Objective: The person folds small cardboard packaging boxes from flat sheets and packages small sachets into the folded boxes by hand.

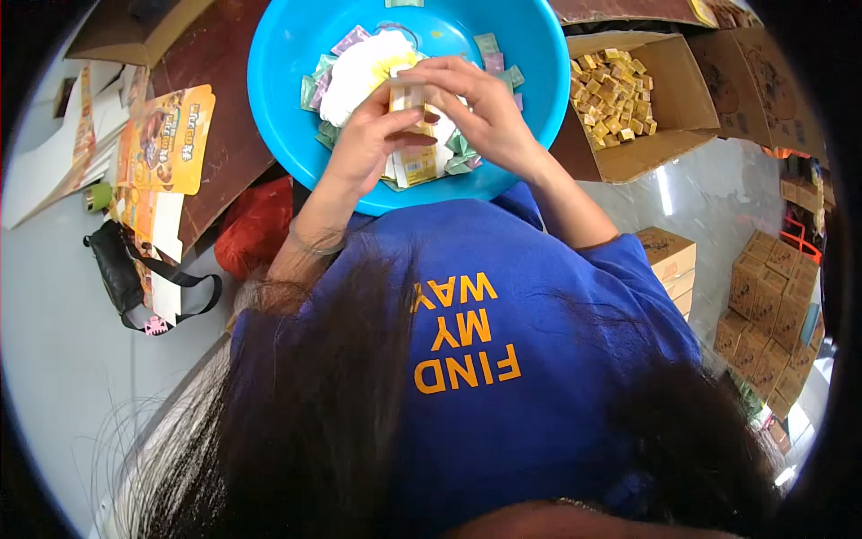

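Over a large blue basin (269, 99), my two hands meet around a small yellow-and-white box (409, 97). My left hand (370, 135) grips it from the left, with thumb and fingers curled about it. My right hand (480, 112) has its fingers closed over the upper end. The fingers partly hide the box. Below it in the basin is another yellow-and-white printed piece (418, 167), perhaps a flat carton. A white bundle (355, 81) with a yellow patch lies behind my left hand. Around it are scattered green packets (487, 42) and purple packets (350, 39).
At the right, an open cardboard box (664, 99) contains many small yellow boxes (615, 94). Flat printed orange cartons (171, 135) lie at the left, near a black bag (117, 265) and a red bag (256, 229). Stacked brown cartons (768, 305) stand on the floor at right.
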The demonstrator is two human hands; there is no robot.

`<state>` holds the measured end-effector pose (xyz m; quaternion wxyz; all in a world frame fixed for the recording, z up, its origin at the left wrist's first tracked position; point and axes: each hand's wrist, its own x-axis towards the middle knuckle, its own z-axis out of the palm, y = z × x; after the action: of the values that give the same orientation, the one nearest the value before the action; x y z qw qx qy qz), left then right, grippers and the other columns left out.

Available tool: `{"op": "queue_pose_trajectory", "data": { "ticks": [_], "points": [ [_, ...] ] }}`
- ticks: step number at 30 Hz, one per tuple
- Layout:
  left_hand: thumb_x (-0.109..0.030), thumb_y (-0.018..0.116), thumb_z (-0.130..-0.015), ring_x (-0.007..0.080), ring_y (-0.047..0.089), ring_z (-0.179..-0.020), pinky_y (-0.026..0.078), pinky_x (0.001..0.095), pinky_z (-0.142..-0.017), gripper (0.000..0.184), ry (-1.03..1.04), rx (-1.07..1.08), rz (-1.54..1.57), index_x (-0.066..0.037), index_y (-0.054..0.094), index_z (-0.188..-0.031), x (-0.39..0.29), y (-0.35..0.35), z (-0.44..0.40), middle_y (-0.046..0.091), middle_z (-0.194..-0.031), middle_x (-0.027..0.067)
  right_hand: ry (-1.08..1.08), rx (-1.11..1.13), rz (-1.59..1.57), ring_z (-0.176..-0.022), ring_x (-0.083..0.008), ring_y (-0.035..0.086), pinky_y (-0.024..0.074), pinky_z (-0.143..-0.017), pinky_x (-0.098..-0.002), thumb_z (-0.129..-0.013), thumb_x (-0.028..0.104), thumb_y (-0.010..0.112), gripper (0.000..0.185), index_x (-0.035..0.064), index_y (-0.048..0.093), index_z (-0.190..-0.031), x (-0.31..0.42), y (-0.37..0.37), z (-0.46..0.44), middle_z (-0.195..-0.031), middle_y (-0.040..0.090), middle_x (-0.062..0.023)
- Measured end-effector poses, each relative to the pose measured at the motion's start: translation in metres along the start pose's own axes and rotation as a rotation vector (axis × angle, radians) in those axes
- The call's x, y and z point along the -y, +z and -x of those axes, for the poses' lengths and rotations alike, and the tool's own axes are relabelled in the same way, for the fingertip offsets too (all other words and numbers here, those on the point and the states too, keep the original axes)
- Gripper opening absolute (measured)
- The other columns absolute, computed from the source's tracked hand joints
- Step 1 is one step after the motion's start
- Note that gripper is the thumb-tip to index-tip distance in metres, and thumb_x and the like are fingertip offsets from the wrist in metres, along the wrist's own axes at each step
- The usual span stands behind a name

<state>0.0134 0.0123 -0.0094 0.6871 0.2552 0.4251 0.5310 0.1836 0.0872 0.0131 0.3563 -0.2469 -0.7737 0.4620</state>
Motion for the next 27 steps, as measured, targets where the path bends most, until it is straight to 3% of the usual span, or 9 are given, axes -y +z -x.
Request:
{"op": "queue_pose_trajectory", "data": {
  "ticks": [5, 16, 21, 27],
  "points": [
    [-0.006, 0.058, -0.097, 0.017, 0.063, -0.105, 0.052, 0.026, -0.088, 0.036, 0.205, -0.038, -0.18, -0.006, 0.056, -0.132, 0.006, 0.002, -0.002, 0.062, -0.123, 0.0095, -0.193, -0.064, 0.095, -0.105, -0.021, 0.055, 0.0464, -0.091, -0.0318, -0.091, 0.003, 0.062, 0.027, 0.0049, 0.073, -0.116, 0.0, 0.007, 0.012, -0.124, 0.062, -0.0091],
    [-0.003, 0.057, -0.096, 0.0136, 0.059, -0.107, 0.05, 0.0244, -0.091, 0.037, 0.192, -0.101, -0.076, -0.007, 0.057, -0.132, 0.0, 0.002, 0.004, 0.061, -0.122, 0.0073, -0.305, -0.025, 0.183, -0.101, -0.0237, 0.054, 0.0466, -0.088, -0.0336, -0.087, 0.012, 0.071, 0.034, 0.0095, 0.071, -0.12, -0.008, 0.015, 0.008, -0.125, 0.061, -0.0084],
    [-0.006, 0.055, -0.099, 0.0122, 0.061, -0.102, 0.051, 0.0216, -0.085, 0.032, 0.161, -0.084, 0.061, -0.007, 0.057, -0.131, 0.002, 0.001, 0.003, 0.063, -0.12, 0.0082, -0.409, -0.104, 0.387, -0.1, -0.0233, 0.055, 0.0474, -0.088, -0.0336, -0.086, 0.013, 0.072, 0.035, 0.0095, 0.07, -0.12, -0.006, 0.023, 0.004, -0.125, 0.062, -0.0069],
    [-0.009, 0.051, -0.102, 0.0145, 0.059, -0.105, 0.05, 0.028, -0.091, 0.033, 0.12, 0.019, 0.249, -0.004, 0.053, -0.134, -0.004, 0.001, 0.005, 0.059, -0.124, 0.0111, -0.458, -0.13, 0.463, -0.1, -0.0226, 0.056, 0.0484, -0.089, -0.0342, -0.085, 0.015, 0.072, 0.034, 0.0103, 0.07, -0.119, -0.013, 0.021, -0.003, -0.122, 0.064, -0.004]
  ]
}}
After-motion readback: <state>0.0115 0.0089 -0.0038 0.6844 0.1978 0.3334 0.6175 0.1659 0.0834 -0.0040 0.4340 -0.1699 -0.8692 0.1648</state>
